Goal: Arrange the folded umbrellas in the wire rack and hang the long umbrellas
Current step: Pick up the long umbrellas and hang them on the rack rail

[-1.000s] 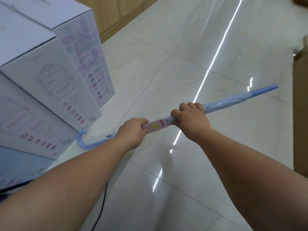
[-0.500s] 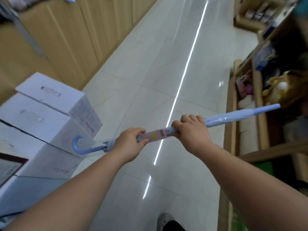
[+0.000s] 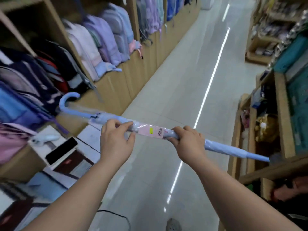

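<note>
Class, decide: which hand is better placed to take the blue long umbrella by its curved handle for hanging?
Probably the left hand: it pinches the long umbrella nearest the curved handle, while the right hand grips nearer the tip.

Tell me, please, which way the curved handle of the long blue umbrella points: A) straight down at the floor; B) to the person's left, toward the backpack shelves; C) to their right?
B: the umbrella is held crosswise, and its curved handle sticks out past the left hand, beside the backpacks.
</note>
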Demonstrator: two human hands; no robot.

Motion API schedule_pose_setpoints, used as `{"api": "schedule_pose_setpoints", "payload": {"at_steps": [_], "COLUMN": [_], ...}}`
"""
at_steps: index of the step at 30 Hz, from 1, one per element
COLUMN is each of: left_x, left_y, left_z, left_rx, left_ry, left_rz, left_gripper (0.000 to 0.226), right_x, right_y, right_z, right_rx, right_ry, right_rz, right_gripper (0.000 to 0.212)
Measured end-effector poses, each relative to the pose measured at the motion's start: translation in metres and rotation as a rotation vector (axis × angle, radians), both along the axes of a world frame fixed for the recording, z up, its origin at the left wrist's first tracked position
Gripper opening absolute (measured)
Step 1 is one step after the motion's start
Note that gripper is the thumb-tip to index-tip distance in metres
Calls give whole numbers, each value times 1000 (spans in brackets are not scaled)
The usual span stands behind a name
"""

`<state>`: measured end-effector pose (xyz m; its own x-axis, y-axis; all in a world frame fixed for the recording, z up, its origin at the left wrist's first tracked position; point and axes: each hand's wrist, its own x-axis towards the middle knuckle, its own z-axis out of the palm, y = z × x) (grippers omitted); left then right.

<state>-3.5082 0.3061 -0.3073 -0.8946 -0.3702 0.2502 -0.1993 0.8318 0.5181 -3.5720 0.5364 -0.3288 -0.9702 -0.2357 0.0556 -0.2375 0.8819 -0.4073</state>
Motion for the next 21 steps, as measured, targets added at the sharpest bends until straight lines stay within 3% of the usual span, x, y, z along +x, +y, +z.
{"api": "schedule_pose_setpoints", "payload": {"at_steps": [4,8,10,18,21], "left_x": [46,92,116,218,253], "left_y": [-16,-29,-38,-103,-132], "left_z": [46,81,94,137,151], "left_rx": [136,577,686,847,855], "left_ry": [96,144,203,513,620], "left_rz": [143,136,91,15,84], "left_gripper": [47,58,67,95,103], "right_x": [34,71,93,210,247], "right_y": [-44,-87,-110,-216,-252], "right_z": [39,73,88,136,146], "right_rx": [-166,-275,-332,-491,-545], "right_ry": [74,75,101,106,33], "right_rz": [-2,38,58,203,338], "right_gripper": [26,24,23,15,24]}}
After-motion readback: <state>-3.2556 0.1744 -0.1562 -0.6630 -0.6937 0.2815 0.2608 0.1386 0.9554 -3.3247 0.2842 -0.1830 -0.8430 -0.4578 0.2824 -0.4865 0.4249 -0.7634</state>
